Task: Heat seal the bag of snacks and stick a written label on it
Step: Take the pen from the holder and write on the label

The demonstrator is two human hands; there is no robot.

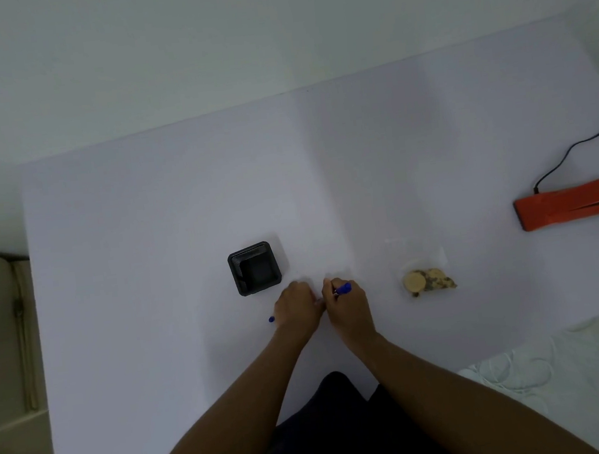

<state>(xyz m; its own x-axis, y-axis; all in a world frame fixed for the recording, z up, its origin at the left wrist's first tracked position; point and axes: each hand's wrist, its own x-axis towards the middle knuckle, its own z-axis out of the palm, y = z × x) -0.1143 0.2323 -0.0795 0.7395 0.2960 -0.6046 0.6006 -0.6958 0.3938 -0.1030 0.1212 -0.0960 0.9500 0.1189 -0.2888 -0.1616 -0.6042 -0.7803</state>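
**Pen in hand, snack bag waiting off to three o'clock**

Both hands meet at the centre of the white counter (141,226). The right hand (348,305) has its fingers curled tight round a blue pen (343,289), tip angled down toward the left hand (297,307), whose fingers are bent down onto the surface, seemingly pinning something; a label would be white on white here, and I can't make one out. A small blue piece, likely the pen cap (271,319), peeks out at that hand's nine o'clock side.

The bag of snacks (426,272) lies flat at three o'clock from the hands, well apart from them: clear film, a round biscuit and darker crumbly bits bunched at its near end. I'd judge it light, floppy, slick and its contents breakable. Best taken by the empty film at its far edge, pinched flat, not squeezed at the biscuits.

The orange heat sealer (578,200) sits at the counter's right edge, cord trailing off. A black square holder (254,267) stands at eleven o'clock, just beside the left hand.
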